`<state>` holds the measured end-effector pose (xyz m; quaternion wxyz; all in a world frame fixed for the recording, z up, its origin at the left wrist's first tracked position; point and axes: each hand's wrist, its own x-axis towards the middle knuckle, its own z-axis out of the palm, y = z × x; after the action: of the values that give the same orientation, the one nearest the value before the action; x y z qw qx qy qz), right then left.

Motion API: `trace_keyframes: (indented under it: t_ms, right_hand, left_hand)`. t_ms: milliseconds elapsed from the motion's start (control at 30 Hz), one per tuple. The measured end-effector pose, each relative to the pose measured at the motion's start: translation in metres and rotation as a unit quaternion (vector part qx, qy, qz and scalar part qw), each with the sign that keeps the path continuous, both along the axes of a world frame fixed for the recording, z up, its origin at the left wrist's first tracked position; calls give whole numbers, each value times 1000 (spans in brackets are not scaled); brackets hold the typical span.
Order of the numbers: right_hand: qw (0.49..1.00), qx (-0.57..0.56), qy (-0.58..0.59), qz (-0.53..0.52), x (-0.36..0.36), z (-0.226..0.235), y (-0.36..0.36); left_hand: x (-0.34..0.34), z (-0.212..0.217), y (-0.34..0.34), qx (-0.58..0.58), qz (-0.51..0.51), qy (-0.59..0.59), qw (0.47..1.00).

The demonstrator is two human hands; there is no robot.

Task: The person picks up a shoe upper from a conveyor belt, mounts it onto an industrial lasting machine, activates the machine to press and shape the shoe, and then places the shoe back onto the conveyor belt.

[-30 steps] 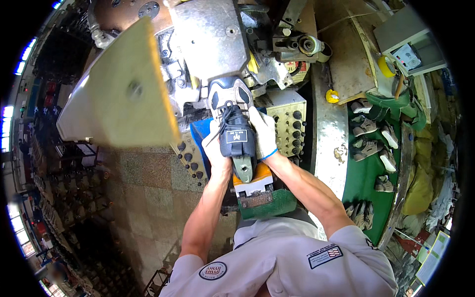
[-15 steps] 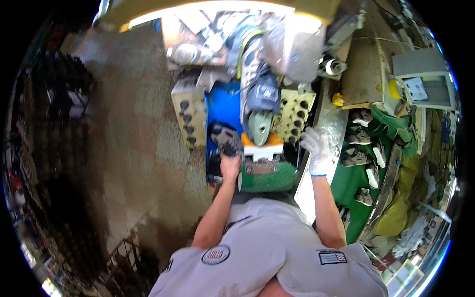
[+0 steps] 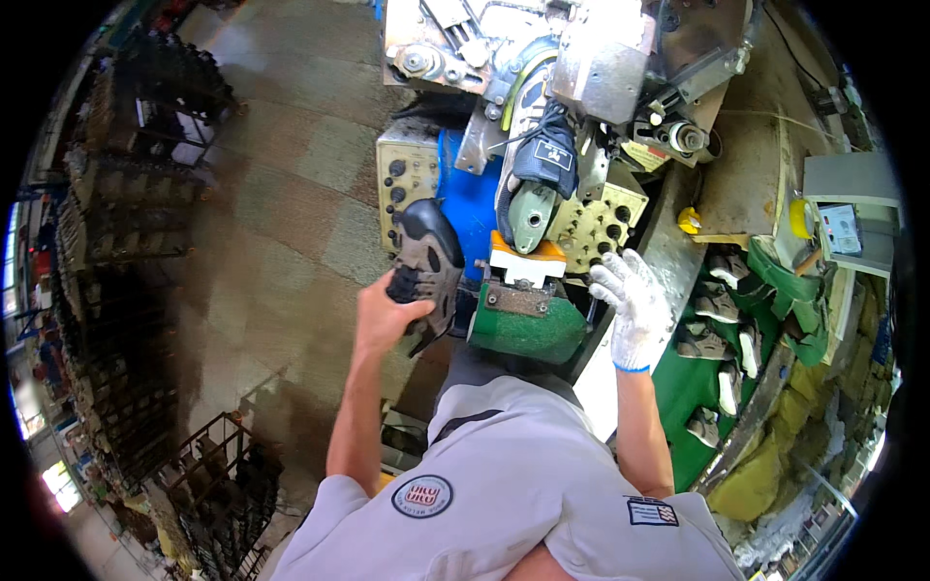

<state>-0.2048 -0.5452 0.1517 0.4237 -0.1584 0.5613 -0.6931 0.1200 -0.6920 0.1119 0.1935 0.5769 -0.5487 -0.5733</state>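
Observation:
My bare left hand [image 3: 384, 315] is closed around a brown and black shoe [image 3: 432, 259], held toe up to the left of the machine's padded support. My right hand [image 3: 635, 308], in a white knit glove with a blue cuff, is open and empty beside the cream control panel [image 3: 603, 225]. A dark shoe with laces [image 3: 545, 160] is clamped in the metal machine [image 3: 605, 63]. Out of its heel end sticks a green shoe last [image 3: 532, 219], just above an orange and white pad [image 3: 525, 261]. The machine partly hides this shoe's toe end.
A green rounded guard [image 3: 528, 324] projects toward my waist. On the right, several shoes [image 3: 705, 342] lie along a green conveyor belt [image 3: 678, 426], near a wooden bench [image 3: 712, 198]. Dark racks of shoes [image 3: 116, 320] stand to the left across the tiled floor [image 3: 291, 194].
My left hand has drawn the brown and black shoe leftward, away from the blue panel, and the shoe shows more fully. My right hand stays open. The whole view has shifted.

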Motion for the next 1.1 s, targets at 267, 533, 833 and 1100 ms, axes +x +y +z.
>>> trace_keyframes:
  t_ms: [267, 533, 833, 1100]
  right_hand:
    - [903, -80, 311, 284, 83, 103, -42]
    - [888, -5, 445, 115, 38, 77, 46]
    - [858, 42, 512, -13, 15, 46, 122]
    - [881, 101, 458, -67, 2, 23, 164]
  left_hand:
    - [-30, 155, 18, -51, -191, 109, 974]
    - [-116, 174, 23, 106, -186, 329, 920]
    - [-216, 155, 70, 321, -366, 361, 795]
    - [-269, 148, 111, 281, -377, 254, 845]
